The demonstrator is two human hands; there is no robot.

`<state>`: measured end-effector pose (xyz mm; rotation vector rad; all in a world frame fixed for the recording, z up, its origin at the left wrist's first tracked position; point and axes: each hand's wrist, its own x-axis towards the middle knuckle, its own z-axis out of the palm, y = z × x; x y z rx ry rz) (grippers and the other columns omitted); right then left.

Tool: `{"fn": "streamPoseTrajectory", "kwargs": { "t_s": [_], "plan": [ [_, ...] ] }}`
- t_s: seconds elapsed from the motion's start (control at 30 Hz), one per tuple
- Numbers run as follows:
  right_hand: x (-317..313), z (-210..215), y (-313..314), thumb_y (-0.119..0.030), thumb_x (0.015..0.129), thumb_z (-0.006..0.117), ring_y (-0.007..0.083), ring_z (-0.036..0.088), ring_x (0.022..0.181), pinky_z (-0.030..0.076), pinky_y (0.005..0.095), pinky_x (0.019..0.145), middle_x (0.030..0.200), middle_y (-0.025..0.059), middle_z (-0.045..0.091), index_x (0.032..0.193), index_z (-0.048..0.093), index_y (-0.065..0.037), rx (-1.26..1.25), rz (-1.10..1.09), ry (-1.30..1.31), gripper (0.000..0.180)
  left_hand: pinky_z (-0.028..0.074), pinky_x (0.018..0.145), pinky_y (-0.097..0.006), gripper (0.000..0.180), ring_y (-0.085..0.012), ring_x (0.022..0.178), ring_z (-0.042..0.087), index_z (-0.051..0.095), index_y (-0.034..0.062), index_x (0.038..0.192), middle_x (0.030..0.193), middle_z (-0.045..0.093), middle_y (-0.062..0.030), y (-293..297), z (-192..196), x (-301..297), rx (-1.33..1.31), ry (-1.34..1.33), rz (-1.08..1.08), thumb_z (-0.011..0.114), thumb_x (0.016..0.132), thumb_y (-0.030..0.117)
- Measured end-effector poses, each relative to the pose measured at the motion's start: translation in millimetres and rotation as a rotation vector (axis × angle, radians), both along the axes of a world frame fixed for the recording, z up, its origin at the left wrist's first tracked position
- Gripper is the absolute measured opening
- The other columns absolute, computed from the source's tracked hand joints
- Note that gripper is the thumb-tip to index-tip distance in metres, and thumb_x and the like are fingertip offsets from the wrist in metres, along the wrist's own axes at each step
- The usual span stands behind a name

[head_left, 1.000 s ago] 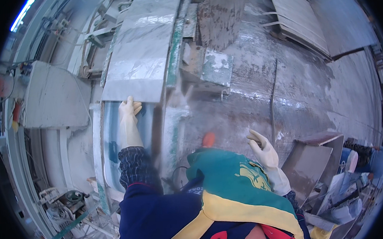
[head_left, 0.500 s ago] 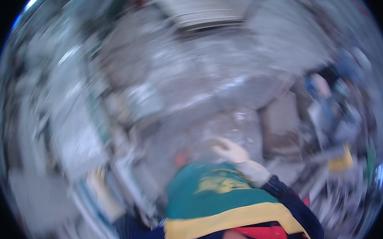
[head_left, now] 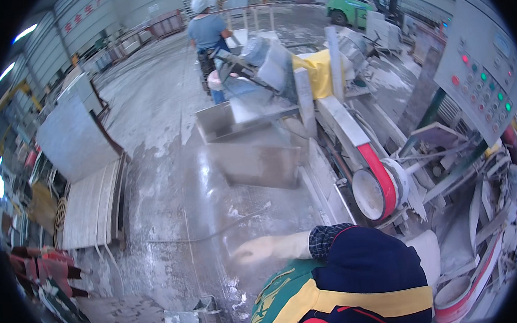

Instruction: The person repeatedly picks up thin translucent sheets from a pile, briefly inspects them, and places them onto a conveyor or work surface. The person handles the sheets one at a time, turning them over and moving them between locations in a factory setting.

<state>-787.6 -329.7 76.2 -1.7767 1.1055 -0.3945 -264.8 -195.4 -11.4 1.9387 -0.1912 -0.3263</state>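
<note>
My right hand, in a pale glove, reaches out to the left in front of my green apron. Its fingers are blurred, and no held thing can be made out. Below it lies the wet grey floor, with a thin hose or rod just beyond the hand. My left hand is out of the picture.
A machine frame with a red-banded pulley stands at my right, below a control panel with lit buttons. Slabs lean at left. A grey slab or board is ahead. Farther off are a person and a green forklift.
My view has swung round and up, from a blurred look at the floor to the hall and machinery. My left hand has left the picture; my right arm now stretches leftward across it.
</note>
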Motion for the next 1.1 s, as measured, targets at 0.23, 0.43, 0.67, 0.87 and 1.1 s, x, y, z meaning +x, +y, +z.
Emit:
{"fn": "streamPoseTrajectory", "kwargs": {
  "t_s": [0.23,0.43,0.67,0.87,1.1],
  "plan": [
    [-210.4,-36.3,-6.3,-0.029,0.096,0.057,0.0336,0.060,0.127,0.045,0.0418,0.110,0.135,0.0224,0.063,0.138,0.061,-0.007,-0.222,-0.751,0.224,0.048,0.058,0.070,-0.034,0.034,-0.0252,0.085,0.071,0.055,0.0055,0.133,0.113,0.069,-0.0144,-67.3,4.0,-60.4,0.090,0.000,-0.192,0.051,0.104,0.024],
    [-423.3,-25.8,43.1,-0.028,0.086,0.062,0.0408,0.062,0.108,0.049,0.0530,0.089,0.115,0.0188,0.068,0.111,0.069,-0.011,-0.806,-1.317,0.647,0.031,0.058,0.068,-0.033,0.036,-0.0249,0.083,0.071,0.055,0.0076,0.135,0.113,0.070,-0.0138,-129.7,-3.8,-144.5,0.178,0.138,-0.549,0.050,0.105,0.028],
    [-545.0,-36.3,89.2,-0.046,0.087,0.066,0.0395,0.051,0.128,0.040,0.0497,0.111,0.129,0.0182,0.063,0.135,0.062,-0.007,-0.458,-1.558,0.940,0.062,0.055,0.068,-0.028,0.044,-0.0178,0.082,0.068,0.050,-0.0004,0.141,0.106,0.071,-0.0155,-187.6,31.9,-363.3,0.173,0.213,-1.349,0.050,0.107,0.028],
    [-542.7,-45.4,89.3,-0.044,0.092,0.063,0.0393,0.053,0.131,0.042,0.0465,0.111,0.143,0.0223,0.057,0.140,0.057,-0.005,-0.364,-1.570,0.629,0.063,0.058,0.074,-0.031,0.046,-0.0193,0.087,0.069,0.047,-0.0057,0.142,0.108,0.070,-0.0175,-184.7,53.8,-451.6,0.287,0.299,-1.506,0.052,0.106,0.023],
    [-526.6,-33.7,96.5,-0.043,0.090,0.065,0.0421,0.050,0.133,0.037,0.0485,0.116,0.145,0.0242,0.055,0.138,0.061,-0.006,-0.592,-1.359,0.831,0.060,0.058,0.076,-0.031,0.045,-0.0197,0.087,0.069,0.047,-0.0046,0.141,0.109,0.070,-0.0179,-178.3,56.2,-452.1,0.325,0.304,-1.456,0.051,0.106,0.023]
  ]
}}
